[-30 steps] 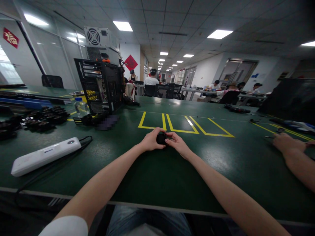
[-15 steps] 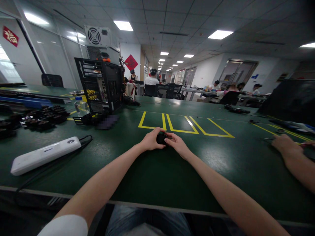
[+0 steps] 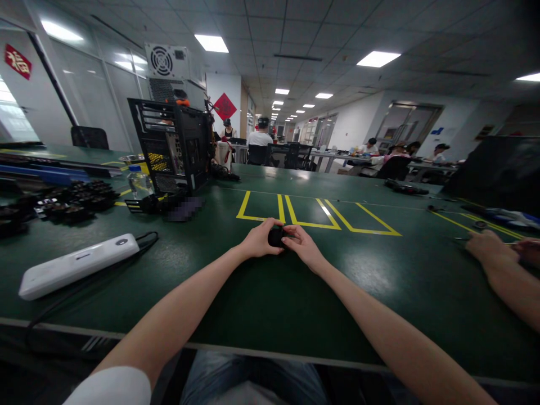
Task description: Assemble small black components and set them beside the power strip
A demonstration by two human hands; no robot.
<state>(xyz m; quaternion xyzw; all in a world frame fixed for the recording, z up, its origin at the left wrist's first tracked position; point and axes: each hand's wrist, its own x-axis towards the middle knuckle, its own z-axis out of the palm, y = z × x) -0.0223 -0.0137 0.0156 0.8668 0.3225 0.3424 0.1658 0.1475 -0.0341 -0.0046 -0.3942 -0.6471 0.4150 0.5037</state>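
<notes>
Between both hands sits a small black rounded object (image 3: 275,237); its kind is too small and dark to tell. My left hand (image 3: 258,239) curls round its left side, thumb below and fingers above. From the right, my right hand (image 3: 302,244) pinches the same object with thumb and fingertips. Both hands are low over the green table (image 3: 270,304), just in front of the yellow tape outlines (image 3: 312,225). The fingers hide part of the object, and whether it touches the table I cannot tell.
To the left lie a white power strip (image 3: 80,265) with a black cable and several dark parts (image 3: 80,202). A bottle (image 3: 140,183) stands beside a black computer case (image 3: 177,146). Another person's hand (image 3: 491,247) works at the right edge.
My hands and the black object stay almost in place. At the far right, the other person's hand at the edge has shifted slightly.
</notes>
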